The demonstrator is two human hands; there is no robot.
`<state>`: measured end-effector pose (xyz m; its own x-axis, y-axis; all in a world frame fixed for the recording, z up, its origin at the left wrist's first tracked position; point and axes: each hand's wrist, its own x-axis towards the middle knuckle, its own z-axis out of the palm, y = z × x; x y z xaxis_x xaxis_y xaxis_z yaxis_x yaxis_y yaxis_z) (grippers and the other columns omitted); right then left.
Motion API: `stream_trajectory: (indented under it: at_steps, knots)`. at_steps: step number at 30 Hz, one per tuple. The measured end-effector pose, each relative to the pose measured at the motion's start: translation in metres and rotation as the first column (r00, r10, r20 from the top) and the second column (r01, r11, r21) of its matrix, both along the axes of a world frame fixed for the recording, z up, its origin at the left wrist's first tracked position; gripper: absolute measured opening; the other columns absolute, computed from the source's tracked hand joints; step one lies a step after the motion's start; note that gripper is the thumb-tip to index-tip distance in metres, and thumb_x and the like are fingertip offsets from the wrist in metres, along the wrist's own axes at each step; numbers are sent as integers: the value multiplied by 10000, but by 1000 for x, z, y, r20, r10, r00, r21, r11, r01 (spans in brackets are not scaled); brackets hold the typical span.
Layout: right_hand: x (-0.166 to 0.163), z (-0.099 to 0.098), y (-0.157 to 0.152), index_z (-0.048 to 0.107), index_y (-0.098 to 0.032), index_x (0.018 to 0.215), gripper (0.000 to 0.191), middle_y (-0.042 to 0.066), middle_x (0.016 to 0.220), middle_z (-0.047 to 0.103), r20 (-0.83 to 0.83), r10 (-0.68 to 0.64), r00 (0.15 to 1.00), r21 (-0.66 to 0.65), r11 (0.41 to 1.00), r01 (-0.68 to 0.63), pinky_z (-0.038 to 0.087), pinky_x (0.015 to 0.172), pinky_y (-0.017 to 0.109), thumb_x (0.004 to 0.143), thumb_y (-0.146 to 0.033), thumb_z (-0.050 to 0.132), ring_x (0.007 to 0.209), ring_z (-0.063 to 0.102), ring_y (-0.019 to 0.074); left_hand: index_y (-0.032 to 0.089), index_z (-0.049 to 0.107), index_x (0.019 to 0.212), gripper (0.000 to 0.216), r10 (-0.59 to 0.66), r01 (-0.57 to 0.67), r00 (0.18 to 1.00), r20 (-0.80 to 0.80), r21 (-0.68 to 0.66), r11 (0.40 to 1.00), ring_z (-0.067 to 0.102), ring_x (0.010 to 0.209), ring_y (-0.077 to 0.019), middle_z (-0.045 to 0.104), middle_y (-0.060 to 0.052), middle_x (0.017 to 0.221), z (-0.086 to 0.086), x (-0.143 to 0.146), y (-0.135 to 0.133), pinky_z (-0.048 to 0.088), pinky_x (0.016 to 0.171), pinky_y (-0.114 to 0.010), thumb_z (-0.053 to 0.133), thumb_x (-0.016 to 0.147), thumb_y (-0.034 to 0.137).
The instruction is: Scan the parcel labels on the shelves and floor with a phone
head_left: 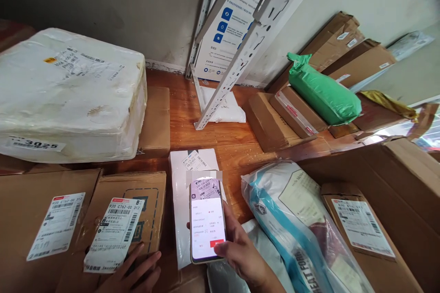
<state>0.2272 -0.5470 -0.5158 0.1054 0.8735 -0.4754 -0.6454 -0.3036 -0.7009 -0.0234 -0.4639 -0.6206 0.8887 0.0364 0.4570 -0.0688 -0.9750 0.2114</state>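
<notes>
Head view, going left to right: a white foam box point(68, 94) fills the upper left of the frame, and below it lie two cardboard boxes with shipping labels. The left hand point(132, 272), at the bottom edge, rests with fingers spread and loose on the nearer cardboard box point(132, 213), beside its peeling label point(115, 233); it grasps nothing. At bottom centre the right hand point(240, 254) grips a phone point(207, 219) upright, thumb over a red button low on the screen. The screen shows a label picture, and just behind the phone lies a flat white parcel point(185, 178) on the wooden floor. By that, this parcel's scan looks captured and awaits confirming; the boxes around seem left to do. To the right lie a clear plastic bag point(292, 219), a green bag point(323, 94) and more cartons.
</notes>
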Motion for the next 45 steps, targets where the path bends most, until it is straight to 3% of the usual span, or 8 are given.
stream_trajectory:
  at_steps: [4, 7, 20, 26, 34, 45]
  knots:
    - [-2, -3, -1, 466, -287, 1336, 693, 71, 1226, 701, 32, 42, 999, 68, 997, -44, 466, 917, 400, 709, -180, 740, 1135, 639, 269, 301, 651, 726, 286, 2, -2, 1000, -11, 35, 999, 492, 1098, -191, 690, 85, 937, 5, 4, 1, 39, 1177, -505, 522, 931, 453]
    - [-4, -4, -1, 465, -330, 1337, 657, 41, 1291, 667, 20, 51, 999, 110, 993, -53, 465, 942, 405, 755, -198, 740, 1174, 621, 268, 307, 649, 722, 266, -3, 5, 999, -37, 61, 998, 468, 1107, -203, 677, 91, 944, 6, 3, 1, 34, 1166, -516, 549, 910, 467]
    - [-5, -5, -1, 462, -314, 1337, 657, 57, 1289, 669, 29, 52, 998, 82, 995, -54, 463, 935, 411, 754, -232, 754, 1167, 623, 276, 334, 671, 739, 242, -7, 10, 999, -38, 60, 998, 443, 1135, -211, 673, 106, 947, 4, 0, 2, 72, 1149, -505, 710, 748, 573]
    - [-6, -7, -2, 442, -318, 1354, 680, 50, 1295, 669, 16, 65, 998, 84, 994, -66, 469, 928, 396, 757, -230, 757, 1190, 610, 272, 331, 676, 760, 211, -8, 9, 1000, -30, 43, 999, 461, 1111, -188, 674, 88, 949, 13, 3, 6, 86, 1142, -470, 638, 838, 524]
    - [-6, -9, -1, 442, -309, 1356, 705, 67, 1301, 662, -5, 59, 998, 106, 993, -58, 467, 952, 409, 743, -241, 783, 1192, 609, 271, 308, 647, 736, 241, -17, 20, 999, -30, 100, 995, 484, 1095, -214, 671, 93, 964, 3, 1, 4, 135, 1108, -494, 631, 836, 526]
    - [-7, -9, 0, 443, -329, 1362, 716, 55, 1296, 666, 4, 53, 999, 95, 994, -53, 458, 950, 407, 739, -265, 790, 1185, 613, 271, 327, 646, 736, 250, -19, 22, 999, -31, 100, 995, 463, 1105, -226, 666, 101, 980, 4, 0, 3, 210, 1030, -478, 622, 831, 557]
